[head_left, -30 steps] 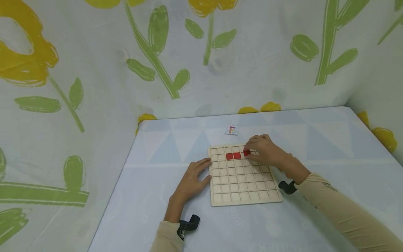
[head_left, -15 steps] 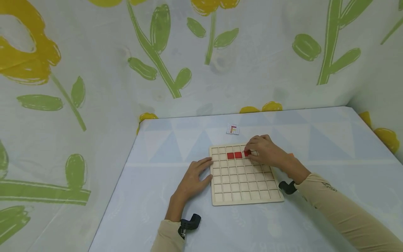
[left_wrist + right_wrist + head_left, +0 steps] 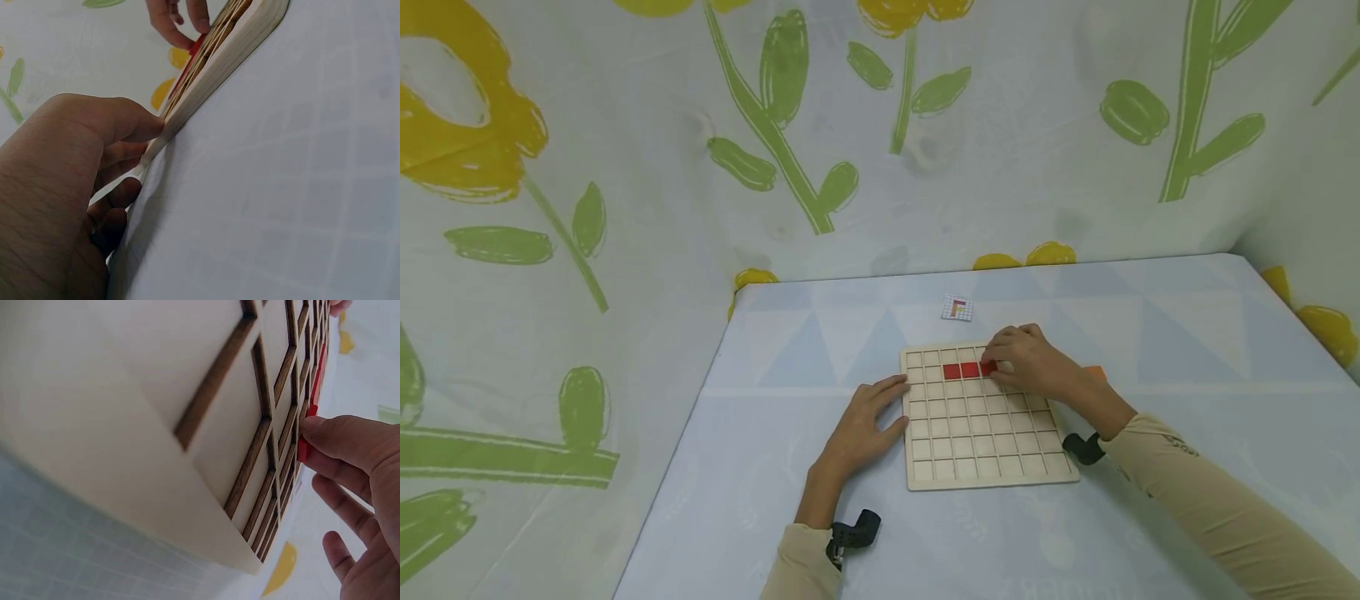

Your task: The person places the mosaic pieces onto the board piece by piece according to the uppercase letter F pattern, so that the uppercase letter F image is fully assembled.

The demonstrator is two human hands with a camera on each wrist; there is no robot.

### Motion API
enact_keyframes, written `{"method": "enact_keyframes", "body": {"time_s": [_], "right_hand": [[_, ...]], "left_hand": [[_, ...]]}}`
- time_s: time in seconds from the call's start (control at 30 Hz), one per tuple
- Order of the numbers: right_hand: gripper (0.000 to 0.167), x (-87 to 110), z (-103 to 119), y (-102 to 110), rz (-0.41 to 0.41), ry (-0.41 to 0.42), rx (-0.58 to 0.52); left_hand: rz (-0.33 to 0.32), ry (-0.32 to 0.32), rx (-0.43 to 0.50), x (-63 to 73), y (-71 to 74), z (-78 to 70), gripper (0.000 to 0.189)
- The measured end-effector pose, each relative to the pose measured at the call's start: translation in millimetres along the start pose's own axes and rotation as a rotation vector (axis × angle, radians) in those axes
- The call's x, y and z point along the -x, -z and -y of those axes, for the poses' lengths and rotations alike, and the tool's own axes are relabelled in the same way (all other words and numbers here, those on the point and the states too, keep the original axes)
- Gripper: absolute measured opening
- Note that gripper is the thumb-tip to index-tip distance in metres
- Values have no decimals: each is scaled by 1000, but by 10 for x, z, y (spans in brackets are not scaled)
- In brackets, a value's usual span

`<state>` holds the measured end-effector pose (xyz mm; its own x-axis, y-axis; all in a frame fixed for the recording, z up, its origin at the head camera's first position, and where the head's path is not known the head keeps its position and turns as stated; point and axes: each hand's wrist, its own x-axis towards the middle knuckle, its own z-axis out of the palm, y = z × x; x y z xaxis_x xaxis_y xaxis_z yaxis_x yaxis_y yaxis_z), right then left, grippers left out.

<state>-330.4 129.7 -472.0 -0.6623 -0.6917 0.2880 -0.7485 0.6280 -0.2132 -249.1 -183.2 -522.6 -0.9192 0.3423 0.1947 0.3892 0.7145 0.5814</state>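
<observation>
While left hand [image 3: 861, 425] flat steadies board [image 3: 985, 446], right hand [image 3: 1026, 362] pinches red tile [image 3: 988, 367].

The counter [image 3: 760, 467] wears a pale blue cloth patterned with faint triangles. A wooden grid board [image 3: 985, 433] lies flat near the middle, closer to the near edge. Beyond it, toward the far edge, lies a small pattern card [image 3: 957, 308], well apart from the board. Just off the board's right edge lies an orange piece [image 3: 1095, 373].
</observation>
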Motion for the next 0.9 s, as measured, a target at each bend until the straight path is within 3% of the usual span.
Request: {"method": "enact_keyframes", "body": {"time_s": [0.6, 0.9], "right_hand": [[20, 119, -11, 90, 3, -47, -66], [20, 367, -35, 242, -27, -131, -81]], "left_hand": [[-12, -14, 17, 9, 6, -36, 50], [10, 29, -21, 1, -38, -29, 53]]}}
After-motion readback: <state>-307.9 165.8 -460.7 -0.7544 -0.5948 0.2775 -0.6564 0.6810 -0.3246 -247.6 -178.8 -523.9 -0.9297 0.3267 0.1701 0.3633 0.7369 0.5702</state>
